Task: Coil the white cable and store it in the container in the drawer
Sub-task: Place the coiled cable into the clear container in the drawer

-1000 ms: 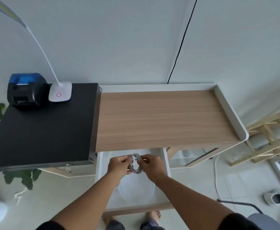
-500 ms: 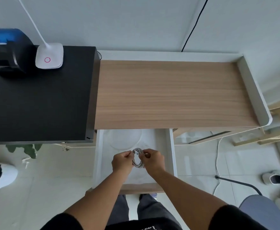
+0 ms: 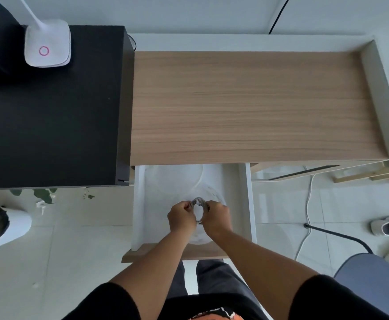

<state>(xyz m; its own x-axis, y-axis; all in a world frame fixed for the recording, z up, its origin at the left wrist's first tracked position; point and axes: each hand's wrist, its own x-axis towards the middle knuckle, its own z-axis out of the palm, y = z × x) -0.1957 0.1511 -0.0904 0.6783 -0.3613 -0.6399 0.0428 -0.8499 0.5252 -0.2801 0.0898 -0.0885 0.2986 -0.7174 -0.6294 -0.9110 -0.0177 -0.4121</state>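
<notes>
The white cable (image 3: 198,202) is wound into a small round coil. My left hand (image 3: 181,217) grips its left side and my right hand (image 3: 216,215) grips its right side. Both hands hold it over the open white drawer (image 3: 249,204), directly above a clear round container (image 3: 214,195) that my hands partly hide. A second clear round piece (image 3: 177,176), perhaps a lid or another container, lies further back in the drawer.
The wooden desk top (image 3: 246,107) with a white raised rim lies beyond the drawer. A black cabinet (image 3: 50,112) stands to the left with a white lamp base (image 3: 47,43) on it. A grey chair (image 3: 371,280), shoes and a floor cable are at the right.
The view has tilted down and closer to the drawer. Both hands have kept their grip on the coil and lowered it over the near container.
</notes>
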